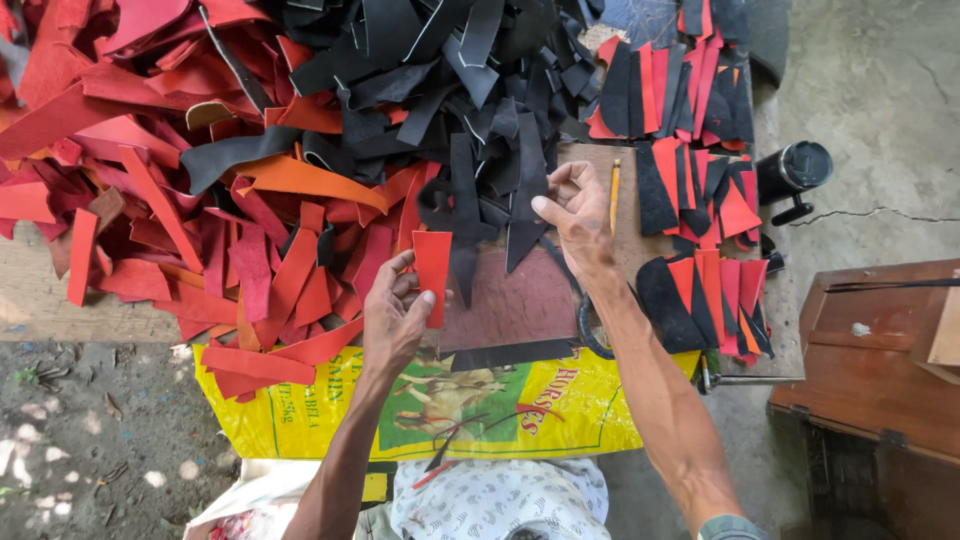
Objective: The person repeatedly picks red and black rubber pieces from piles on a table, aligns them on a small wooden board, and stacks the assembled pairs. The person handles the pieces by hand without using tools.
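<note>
Our left hand (395, 315) pinches a red piece (433, 272) by its lower edge, thumb on the front, and holds it upright just above the dark red board (510, 300). Our right hand (575, 205) hovers over the edge of the scrap heap (300, 130), fingers loosely curled, holding nothing that we can see; its fingertips are just beside a black strip (525, 200).

The board lies on a worktable (625, 215), with a yellow printed sack (560, 400) hanging over the near edge beneath it. A pencil (614, 195) rests on the bare wood just right of our right hand. The heap of red, orange and black offcuts covers the left and far side of the table. To the right, cut red and black pieces lie fanned in overlapping rows (700, 200). A black flask (793, 170) lies at the table's right edge.

The floor (880, 90) is cracked concrete on the right and dirt on the left. A brown wooden box (870, 350) stands at the right, lid closed; we cannot tell what is in it.
</note>
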